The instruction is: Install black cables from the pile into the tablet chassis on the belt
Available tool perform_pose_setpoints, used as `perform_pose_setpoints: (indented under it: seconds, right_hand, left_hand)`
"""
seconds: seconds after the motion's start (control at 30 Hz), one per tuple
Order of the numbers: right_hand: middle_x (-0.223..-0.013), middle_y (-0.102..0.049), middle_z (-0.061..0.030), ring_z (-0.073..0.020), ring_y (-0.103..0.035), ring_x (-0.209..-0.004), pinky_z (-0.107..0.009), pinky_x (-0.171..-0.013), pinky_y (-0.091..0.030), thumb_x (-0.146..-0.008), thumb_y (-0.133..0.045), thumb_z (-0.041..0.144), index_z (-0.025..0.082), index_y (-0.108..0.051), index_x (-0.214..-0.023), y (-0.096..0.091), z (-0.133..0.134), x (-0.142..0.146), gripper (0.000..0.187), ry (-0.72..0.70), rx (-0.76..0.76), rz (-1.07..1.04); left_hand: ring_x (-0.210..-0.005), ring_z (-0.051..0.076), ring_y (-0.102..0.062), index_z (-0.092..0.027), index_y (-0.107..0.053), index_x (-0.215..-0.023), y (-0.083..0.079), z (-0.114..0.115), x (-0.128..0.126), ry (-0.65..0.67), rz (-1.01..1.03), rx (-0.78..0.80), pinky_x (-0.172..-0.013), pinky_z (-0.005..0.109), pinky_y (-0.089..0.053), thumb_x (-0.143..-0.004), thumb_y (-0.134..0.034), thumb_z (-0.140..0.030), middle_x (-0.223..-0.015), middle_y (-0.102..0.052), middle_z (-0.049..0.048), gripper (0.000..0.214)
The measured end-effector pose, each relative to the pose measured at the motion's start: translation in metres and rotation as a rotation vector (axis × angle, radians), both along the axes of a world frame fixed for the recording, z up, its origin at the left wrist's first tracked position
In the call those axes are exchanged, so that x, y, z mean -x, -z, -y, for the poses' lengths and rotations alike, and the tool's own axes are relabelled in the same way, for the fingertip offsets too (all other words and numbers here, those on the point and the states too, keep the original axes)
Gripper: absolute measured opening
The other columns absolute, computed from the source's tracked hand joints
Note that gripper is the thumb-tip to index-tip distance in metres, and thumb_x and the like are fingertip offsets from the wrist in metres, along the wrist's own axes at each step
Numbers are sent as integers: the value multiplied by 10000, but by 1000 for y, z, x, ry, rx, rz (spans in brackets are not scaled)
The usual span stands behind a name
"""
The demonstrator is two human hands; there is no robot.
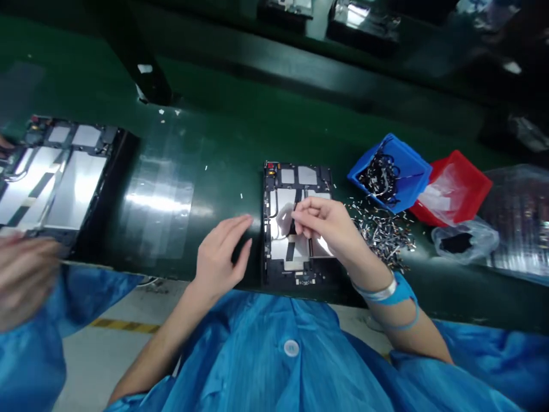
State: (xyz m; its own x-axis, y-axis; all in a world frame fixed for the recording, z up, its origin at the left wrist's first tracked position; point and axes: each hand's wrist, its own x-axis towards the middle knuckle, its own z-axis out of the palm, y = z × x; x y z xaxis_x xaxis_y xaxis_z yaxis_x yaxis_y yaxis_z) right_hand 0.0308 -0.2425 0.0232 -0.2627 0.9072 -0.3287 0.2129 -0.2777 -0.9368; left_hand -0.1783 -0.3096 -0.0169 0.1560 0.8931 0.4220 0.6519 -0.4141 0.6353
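An opened tablet body (pixel 300 189) with silver plates and a black frame lies on the dark green conveyor belt (pixel 206 143) in front of me. My right hand (pixel 330 226) hovers over its middle, fingers pinched together on a small dark part I cannot make out, pressing at the tablet's inside. My left hand (pixel 223 252) rests flat on the belt just left of the tablet, fingers stretched out and holding nothing. A blue wrist strap (pixel 392 292) circles my right wrist.
A blue bin (pixel 407 166) of small black parts and a red bin (pixel 463 183) stand right of the tablet, with loose metal bits (pixel 381 229) scattered beside them. A clear bag (pixel 463 240) lies further right. Another opened tablet (pixel 55 177) sits at left, near another person's blurred hand (pixel 21 274).
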Motion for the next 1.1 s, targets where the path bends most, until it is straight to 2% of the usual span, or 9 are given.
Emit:
perform_pose_setpoints:
  seconds: [0.07,0.13,0.4,0.5,0.63,0.87,1.1]
  right_hand:
    - [-508,-583,45,-52,-460,-407,-197,-387,-335,-725,-688,378,191,-567,-686,7,-9,9,226,28,70,-19]
    - [-497,-585,47,-41,-438,-390,-190,-379,-312,-722,-692,360,185,-565,-685,13,-15,16,219,79,59,4]
    - [-460,-589,45,-45,-427,-353,-189,-380,-329,-745,-666,274,177,-568,-691,16,-18,21,148,160,-29,130]
    - [-452,-585,49,-40,-425,-342,-185,-365,-333,-764,-661,263,176,-569,-684,16,-20,23,149,150,-36,146]
    - [-446,-580,55,-34,-424,-332,-179,-356,-346,-779,-653,236,174,-573,-683,16,-22,24,140,127,-36,166]
    - [-434,-573,58,-33,-426,-324,-173,-342,-335,-767,-658,207,170,-577,-671,16,-26,25,130,96,-25,188]
    - [-441,-584,54,-37,-438,-332,-173,-360,-354,-772,-640,194,170,-584,-693,16,-24,24,100,116,-34,149]
  left_hand:
    - [-1133,259,-602,-154,-530,-1280,11,3,1,67,-130,23,-926,428,-502,-901,-508,-159,-1245,-630,140,380]
    - [-1166,265,-578,-127,-501,-1304,15,2,0,98,-186,43,-925,425,-493,-912,-492,-170,-1286,-602,161,395]
    - [-1216,290,-527,-132,-488,-1351,15,-2,-1,197,-261,64,-932,428,-458,-937,-458,-233,-1338,-554,175,427]
    - [-1237,294,-509,-159,-489,-1362,17,-2,-1,211,-319,56,-922,423,-452,-929,-416,-160,-1370,-527,177,439]
    - [-1260,283,-490,-149,-464,-1375,20,-2,-1,228,-348,54,-924,413,-438,-846,-368,-13,-1369,-526,177,555]
    - [-1201,272,-538,-97,-486,-1319,20,-3,-2,188,-353,-2,-907,381,-449,-857,-390,-20,-1298,-581,180,478]
    - [-1183,308,-553,-105,-522,-1295,18,-3,-3,178,-380,-41,-885,399,-461,-841,-424,-5,-1316,-561,208,475]
